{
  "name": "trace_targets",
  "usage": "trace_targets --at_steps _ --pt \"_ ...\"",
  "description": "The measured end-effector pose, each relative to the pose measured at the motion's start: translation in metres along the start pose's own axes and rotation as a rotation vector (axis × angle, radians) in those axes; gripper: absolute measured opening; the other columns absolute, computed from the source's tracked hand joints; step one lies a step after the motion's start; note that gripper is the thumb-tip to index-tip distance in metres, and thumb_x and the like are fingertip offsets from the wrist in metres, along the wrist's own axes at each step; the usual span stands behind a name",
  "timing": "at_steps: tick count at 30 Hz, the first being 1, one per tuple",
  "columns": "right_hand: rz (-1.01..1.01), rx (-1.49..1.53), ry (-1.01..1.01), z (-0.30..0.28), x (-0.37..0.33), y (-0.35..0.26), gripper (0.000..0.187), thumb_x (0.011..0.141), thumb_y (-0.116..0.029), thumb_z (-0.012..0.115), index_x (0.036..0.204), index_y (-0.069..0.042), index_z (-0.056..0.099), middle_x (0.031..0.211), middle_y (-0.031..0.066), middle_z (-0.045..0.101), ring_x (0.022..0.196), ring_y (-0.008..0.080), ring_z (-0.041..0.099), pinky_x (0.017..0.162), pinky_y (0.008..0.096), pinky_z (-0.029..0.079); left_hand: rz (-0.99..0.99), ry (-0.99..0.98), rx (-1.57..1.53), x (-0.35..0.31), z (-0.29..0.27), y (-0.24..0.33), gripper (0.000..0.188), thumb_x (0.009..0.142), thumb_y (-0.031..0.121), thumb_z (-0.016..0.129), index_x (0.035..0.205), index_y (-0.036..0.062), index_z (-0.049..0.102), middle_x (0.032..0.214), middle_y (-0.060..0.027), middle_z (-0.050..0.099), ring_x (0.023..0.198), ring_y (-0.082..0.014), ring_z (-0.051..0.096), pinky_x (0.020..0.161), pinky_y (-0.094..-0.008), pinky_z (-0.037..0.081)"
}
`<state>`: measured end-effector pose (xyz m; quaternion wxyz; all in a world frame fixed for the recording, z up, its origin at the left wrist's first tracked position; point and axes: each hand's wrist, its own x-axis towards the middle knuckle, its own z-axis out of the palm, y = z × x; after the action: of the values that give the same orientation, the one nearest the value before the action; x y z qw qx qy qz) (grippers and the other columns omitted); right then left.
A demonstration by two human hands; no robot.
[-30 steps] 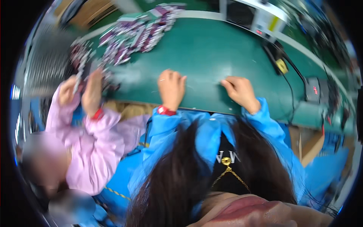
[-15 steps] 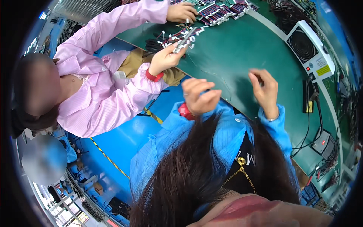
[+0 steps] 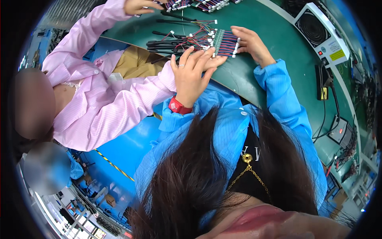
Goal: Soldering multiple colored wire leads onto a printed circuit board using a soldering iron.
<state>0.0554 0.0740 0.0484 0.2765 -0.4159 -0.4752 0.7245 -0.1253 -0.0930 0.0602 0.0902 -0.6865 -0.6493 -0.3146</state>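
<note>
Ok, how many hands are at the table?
4: the person's left hand, centre; right hand, right of it; a co-worker's upper hand, top edge; and the co-worker's lower hand, partly hidden by the left hand.

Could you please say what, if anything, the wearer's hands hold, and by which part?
No hold can be confirmed: the right hand is at the white connector ends of the wired green boards; the left hand overlaps a co-worker's hand.
</note>
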Motion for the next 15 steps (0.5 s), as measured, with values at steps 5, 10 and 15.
trace_targets --at_steps 5,10,15 --pt "-0.04 0.011 0.027 0.01 0.007 0.004 0.04 0.087 -0.008 0.069 0.124 0.004 0.06 0.095 0.0129 0.068 0.072 0.0123 0.064 0.06 0.0183 0.053 -0.054 0.01 -0.025 0.01 0.025 0.016 0.043 0.076 0.031 0.075 0.116 0.0201 0.066 0.123 0.0017 0.061 0.129 -0.0276 0.046 0.106 -0.0635 0.022" --pt "-0.075 0.106 0.042 0.022 0.014 -0.002 0.036 0.086 -0.009 0.07 0.119 0.004 0.063 0.09 0.0124 0.07 0.068 0.0114 0.063 0.059 0.0164 0.052 -0.124 0.061 0.164 0.03 0.033 0.015 0.038 0.075 0.025 0.074 0.113 0.0247 0.069 0.118 0.0065 0.064 0.131 -0.0238 0.047 0.107 -0.0598 0.022" --pt "-0.132 0.099 -0.037 0.049 0.007 -0.025 0.038 0.089 -0.016 0.069 0.122 0.001 0.063 0.099 0.0136 0.07 0.077 0.0147 0.067 0.069 0.0203 0.053 -0.029 0.152 0.289 0.05 0.021 -0.01 0.037 0.074 0.022 0.073 0.111 0.0225 0.07 0.112 0.0068 0.068 0.129 -0.0256 0.049 0.106 -0.0628 0.022"
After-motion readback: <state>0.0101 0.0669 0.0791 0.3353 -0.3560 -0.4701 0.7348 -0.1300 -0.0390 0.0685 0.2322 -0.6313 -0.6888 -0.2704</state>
